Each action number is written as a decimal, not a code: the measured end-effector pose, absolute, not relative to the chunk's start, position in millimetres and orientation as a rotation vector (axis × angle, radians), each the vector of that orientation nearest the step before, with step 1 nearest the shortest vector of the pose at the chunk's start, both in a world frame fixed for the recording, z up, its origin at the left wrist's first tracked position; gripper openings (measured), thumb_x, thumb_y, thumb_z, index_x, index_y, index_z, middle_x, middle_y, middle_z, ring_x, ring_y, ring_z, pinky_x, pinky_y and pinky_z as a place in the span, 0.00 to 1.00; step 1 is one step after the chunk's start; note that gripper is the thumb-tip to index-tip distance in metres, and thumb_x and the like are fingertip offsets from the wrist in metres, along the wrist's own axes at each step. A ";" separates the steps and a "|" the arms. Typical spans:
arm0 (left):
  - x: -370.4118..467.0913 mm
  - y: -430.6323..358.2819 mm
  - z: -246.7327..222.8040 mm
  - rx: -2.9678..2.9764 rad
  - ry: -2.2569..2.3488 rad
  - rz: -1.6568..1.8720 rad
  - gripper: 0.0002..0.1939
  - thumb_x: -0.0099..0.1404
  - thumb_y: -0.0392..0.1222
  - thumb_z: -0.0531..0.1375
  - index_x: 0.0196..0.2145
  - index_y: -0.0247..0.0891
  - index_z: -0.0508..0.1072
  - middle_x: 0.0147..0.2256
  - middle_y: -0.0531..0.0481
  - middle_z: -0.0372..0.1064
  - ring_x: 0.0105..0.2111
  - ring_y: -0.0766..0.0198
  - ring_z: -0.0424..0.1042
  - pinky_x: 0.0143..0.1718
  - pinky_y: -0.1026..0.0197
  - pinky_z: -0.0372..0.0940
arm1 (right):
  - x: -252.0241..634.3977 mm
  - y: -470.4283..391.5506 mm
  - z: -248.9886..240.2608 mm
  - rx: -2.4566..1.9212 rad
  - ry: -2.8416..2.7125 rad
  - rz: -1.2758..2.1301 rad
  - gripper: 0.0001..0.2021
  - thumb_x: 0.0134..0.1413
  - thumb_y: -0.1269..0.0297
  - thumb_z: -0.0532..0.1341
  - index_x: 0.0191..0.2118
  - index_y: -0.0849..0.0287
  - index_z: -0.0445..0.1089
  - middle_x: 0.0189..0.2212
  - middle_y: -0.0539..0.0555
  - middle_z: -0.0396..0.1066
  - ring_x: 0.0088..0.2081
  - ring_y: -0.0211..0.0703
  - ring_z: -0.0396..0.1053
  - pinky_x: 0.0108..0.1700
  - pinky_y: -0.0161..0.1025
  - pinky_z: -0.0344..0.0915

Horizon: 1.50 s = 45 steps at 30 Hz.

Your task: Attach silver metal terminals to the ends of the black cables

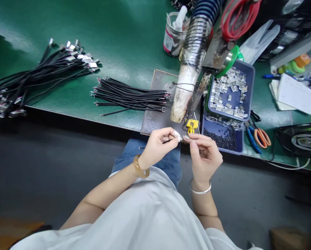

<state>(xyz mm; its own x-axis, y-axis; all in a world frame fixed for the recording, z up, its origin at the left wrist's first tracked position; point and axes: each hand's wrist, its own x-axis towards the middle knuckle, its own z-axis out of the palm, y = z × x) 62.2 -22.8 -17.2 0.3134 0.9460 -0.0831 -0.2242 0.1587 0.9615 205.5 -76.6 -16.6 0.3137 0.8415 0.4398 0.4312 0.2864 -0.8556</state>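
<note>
My left hand (157, 146) pinches a short black cable (167, 141) near its end, and a small silvery connector end (180, 138) shows at the fingertips. Close beside it, my right hand (205, 156) holds a small silvery metal piece (187, 137) between thumb and fingers. Both hands meet at the table's front edge, above my lap. Just beyond the fingertips is a yellow holder (192, 124), below a soldering iron (200, 92). Whether the two metal parts touch, I cannot tell.
Cut black cables (129, 93) lie left of a dark mat (156, 119). Finished-looking cables (53, 66) are heaped far left. A taped hose (186, 76) hangs ahead. On the right stand a bin of metal shells (251, 78), a blue bin (240, 140) and pliers (261, 137).
</note>
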 end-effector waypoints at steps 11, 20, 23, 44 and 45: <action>61.4 -22.0 -11.7 1.071 0.850 0.956 0.05 0.57 0.35 0.63 0.25 0.33 0.72 0.20 0.57 0.61 0.21 0.73 0.57 0.24 0.70 0.55 | 204.0 -74.8 -21.5 -1.185 -1.474 0.141 0.10 0.57 0.77 0.65 0.41 0.54 0.73 0.41 0.52 0.80 0.42 0.43 0.79 0.44 0.43 0.79; 64.0 -15.4 -13.3 1.077 0.879 1.026 0.07 0.59 0.38 0.64 0.26 0.32 0.75 0.23 0.53 0.68 0.24 0.71 0.63 0.29 0.68 0.63 | 208.5 -66.1 -31.2 -1.287 -1.495 0.241 0.08 0.58 0.76 0.64 0.39 0.55 0.71 0.44 0.53 0.80 0.46 0.43 0.79 0.49 0.43 0.77; 66.8 -12.5 -14.1 1.085 0.880 1.048 0.07 0.59 0.38 0.64 0.26 0.32 0.76 0.22 0.53 0.68 0.23 0.71 0.64 0.28 0.69 0.63 | 209.4 -63.7 -28.3 -1.288 -1.617 0.097 0.09 0.57 0.78 0.64 0.39 0.55 0.71 0.45 0.53 0.80 0.46 0.41 0.79 0.49 0.40 0.76; 67.1 -9.1 -8.1 1.085 0.938 1.047 0.08 0.59 0.39 0.64 0.25 0.33 0.76 0.22 0.54 0.68 0.23 0.71 0.63 0.26 0.68 0.61 | 211.0 -55.1 -26.8 -1.254 -1.750 -0.162 0.10 0.55 0.77 0.65 0.36 0.54 0.68 0.43 0.54 0.81 0.41 0.41 0.80 0.43 0.37 0.78; 67.1 -9.1 -8.2 1.082 0.940 1.041 0.08 0.59 0.40 0.64 0.25 0.33 0.76 0.22 0.54 0.68 0.23 0.71 0.63 0.26 0.68 0.61 | 211.3 -55.4 -27.5 -1.260 -1.757 -0.164 0.10 0.56 0.77 0.65 0.36 0.54 0.68 0.43 0.54 0.81 0.41 0.41 0.81 0.43 0.37 0.78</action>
<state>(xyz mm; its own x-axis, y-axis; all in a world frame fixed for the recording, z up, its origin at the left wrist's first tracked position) 67.1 -9.1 -8.2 0.2482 0.9646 -0.0894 -0.1877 0.1384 0.9724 211.3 -55.4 -27.5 -0.0345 0.6731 0.7388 0.7985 0.4631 -0.3846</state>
